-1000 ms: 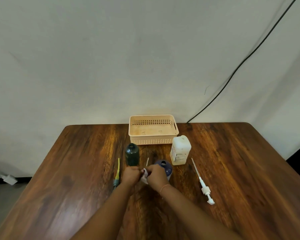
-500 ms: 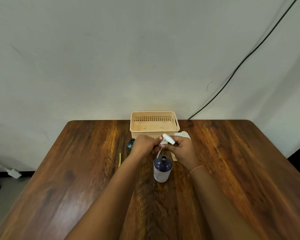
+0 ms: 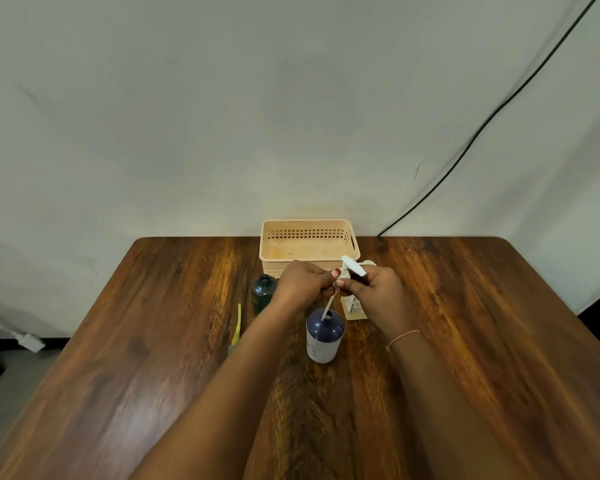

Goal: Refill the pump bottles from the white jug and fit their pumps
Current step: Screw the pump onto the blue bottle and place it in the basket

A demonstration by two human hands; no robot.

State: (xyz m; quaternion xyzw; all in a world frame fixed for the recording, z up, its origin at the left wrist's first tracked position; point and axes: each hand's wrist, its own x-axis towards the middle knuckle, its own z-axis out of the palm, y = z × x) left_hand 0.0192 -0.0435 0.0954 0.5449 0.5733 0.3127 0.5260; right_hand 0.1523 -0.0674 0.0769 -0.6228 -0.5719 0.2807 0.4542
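Pump [image 3: 352, 265] in both hands' grip.

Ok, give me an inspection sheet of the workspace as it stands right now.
Surface: wooden table, dry, no spills seen.
Job's things: white pump held above navy bottle, tube tip at its open neck; green bottle open, no pump; white jug behind the hands, mostly hidden.
Clutter: beige basket at the far edge; yellow pump lying flat.
Grippers: left hand and right hand both grip the pump.
Cables: black cable down the wall.
Surroundings: plain wall; white adapter on the floor.
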